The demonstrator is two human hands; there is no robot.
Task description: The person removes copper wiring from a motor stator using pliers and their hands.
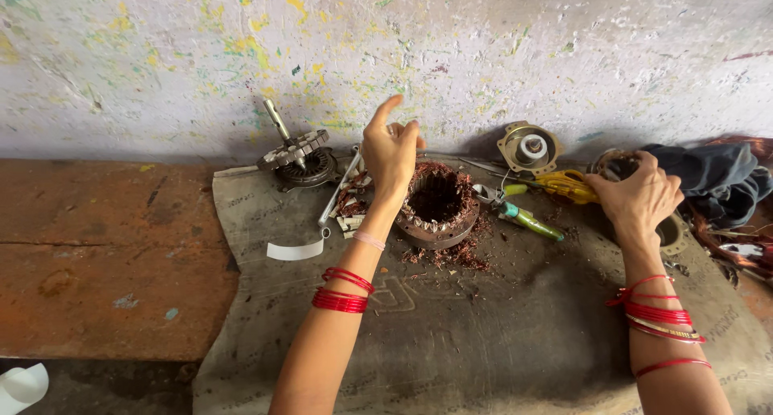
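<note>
From the head camera, one worn sackcloth mat (451,318) lies against a paint-flecked wall (483,53), with bare rusty-brown floor (105,254) off its left edge. Near the middle of the mat's far edge sits one round motor stator (437,207), its copper windings frayed and crumbs of wire scattered just in front of it. The left hand (391,151) is raised over the stator's left rim, forefinger pointing up and the other fingers curled together (whether something thin is pinched there, I cannot tell). The right hand (640,196) reaches toward the mat's far right corner, fingers bent down onto a coil of copper wire (613,165) beside a dark cloth (713,181); the grasp itself is hidden. Between the two hands lie one pair of green-handled pliers (515,210) and one yellow-handled tool (568,184). Behind them stands one metal end cap (529,148). At the far left corner rest one finned rotor with shaft (295,153) and one long spanner (338,191). One white paper strip (295,250) lies at the left edge.
</note>
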